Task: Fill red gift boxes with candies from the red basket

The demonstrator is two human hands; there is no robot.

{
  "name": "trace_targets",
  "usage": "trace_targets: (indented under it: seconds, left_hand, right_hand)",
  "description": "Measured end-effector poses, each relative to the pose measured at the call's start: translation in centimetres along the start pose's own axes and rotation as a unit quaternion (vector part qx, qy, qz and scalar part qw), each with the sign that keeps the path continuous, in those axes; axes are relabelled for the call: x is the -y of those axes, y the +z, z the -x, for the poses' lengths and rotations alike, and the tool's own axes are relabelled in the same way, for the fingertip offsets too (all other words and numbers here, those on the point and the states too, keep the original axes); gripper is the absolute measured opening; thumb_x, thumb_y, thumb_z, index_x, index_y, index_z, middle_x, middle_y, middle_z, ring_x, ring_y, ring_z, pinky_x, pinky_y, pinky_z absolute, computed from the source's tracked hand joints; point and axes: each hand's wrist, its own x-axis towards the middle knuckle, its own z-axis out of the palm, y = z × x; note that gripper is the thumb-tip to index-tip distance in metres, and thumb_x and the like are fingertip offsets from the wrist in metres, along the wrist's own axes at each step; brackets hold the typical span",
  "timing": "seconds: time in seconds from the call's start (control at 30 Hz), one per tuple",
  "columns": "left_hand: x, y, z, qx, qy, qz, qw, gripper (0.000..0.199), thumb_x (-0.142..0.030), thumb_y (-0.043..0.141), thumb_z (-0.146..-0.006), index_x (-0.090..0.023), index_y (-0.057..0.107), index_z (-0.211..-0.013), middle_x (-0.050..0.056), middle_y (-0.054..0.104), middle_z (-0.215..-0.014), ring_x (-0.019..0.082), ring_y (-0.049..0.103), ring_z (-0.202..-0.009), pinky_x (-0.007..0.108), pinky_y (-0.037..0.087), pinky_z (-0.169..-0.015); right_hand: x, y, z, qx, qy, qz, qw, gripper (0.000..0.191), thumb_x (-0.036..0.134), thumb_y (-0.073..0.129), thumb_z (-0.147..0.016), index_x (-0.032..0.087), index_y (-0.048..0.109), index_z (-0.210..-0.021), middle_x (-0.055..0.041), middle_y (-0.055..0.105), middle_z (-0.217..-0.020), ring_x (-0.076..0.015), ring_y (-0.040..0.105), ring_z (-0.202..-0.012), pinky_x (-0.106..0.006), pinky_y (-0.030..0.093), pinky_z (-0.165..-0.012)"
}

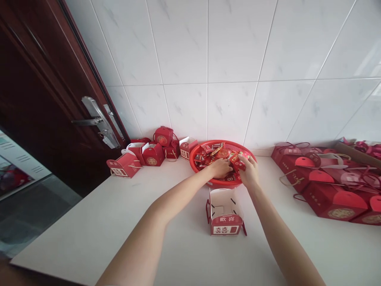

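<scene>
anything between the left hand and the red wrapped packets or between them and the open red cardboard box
Nothing visible blocks the left hand: it is in among the red wrapped packets. Between them and the open red cardboard box, only the near rim of the round red plastic basket stands in the way.

Dark red door [44, 79] fitted with silver handle [86, 122], key [104, 138] hung beneath; wall [184, 47] covered in white veined tiles [232, 43]; grey floor [38, 214] partly seen at lower left
</scene>
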Motion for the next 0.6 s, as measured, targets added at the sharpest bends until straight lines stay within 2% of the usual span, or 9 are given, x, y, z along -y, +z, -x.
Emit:
trace_targets:
  seconds: [0.2,0.3,0.37,0.47,0.6]
  left_hand:
    - [0.1,-0.6,0.0,0.001,-0.034,0.021,0.999,0.029,-0.009,0.051,-0.089,-0.016,0.075,-0.073,0.011,0.074,-0.090,0.024,0.067,-0.091,0.033,0.050,-0.081]
    - [0.4,-1.0,0.5,-0.014,-0.055,0.028,0.998,0.031,-0.010,0.048,-0.090,-0.016,0.076,-0.076,0.010,0.074,-0.089,0.024,0.067,-0.089,0.034,0.050,-0.083]
    - [0.5,-1.2,0.9,-0.033,-0.075,0.030,0.996,0.030,-0.012,0.047,-0.091,-0.017,0.076,-0.083,0.010,0.073,-0.092,0.025,0.066,-0.093,0.039,0.049,-0.090]
    - [0.5,-1.7,1.7,-0.069,-0.129,0.028,0.989,0.031,-0.012,0.046,-0.092,-0.018,0.076,-0.090,0.012,0.073,-0.100,0.028,0.064,-0.104,0.045,0.044,-0.100]
    - [0.5,-2.4,3.0,-0.096,-0.219,-0.003,0.971,0.030,-0.009,0.046,-0.091,-0.016,0.075,-0.094,0.015,0.073,-0.103,0.029,0.064,-0.107,0.045,0.045,-0.094]
  right_hand:
    - [0.0,0.1,0.1,-0.005,0.004,-0.016,1.000,0.028,0.025,0.087,-0.052,0.018,0.067,-0.071,-0.0005,0.072,-0.071,-0.0144,0.066,-0.066,-0.025,0.054,-0.062]
    - [-0.2,0.0,0.0,0.007,-0.001,-0.010,1.000,0.029,0.028,0.087,-0.055,0.018,0.066,-0.073,-0.0003,0.072,-0.073,-0.0157,0.067,-0.068,-0.026,0.054,-0.063]
    - [-0.2,0.0,0.0,0.011,0.000,-0.001,1.000,0.029,0.030,0.085,-0.057,0.018,0.066,-0.076,-0.0004,0.072,-0.073,-0.0172,0.068,-0.069,-0.028,0.054,-0.064]
    - [-0.3,-0.1,-0.1,0.018,0.001,0.007,1.000,0.030,0.031,0.084,-0.059,0.018,0.065,-0.079,-0.0008,0.072,-0.076,-0.0187,0.068,-0.072,-0.030,0.055,-0.065]
    - [-0.8,-0.1,-0.2,0.036,-0.026,0.037,0.998,0.031,0.034,0.081,-0.063,0.019,0.064,-0.083,-0.0011,0.072,-0.081,-0.0190,0.068,-0.077,-0.033,0.056,-0.074]
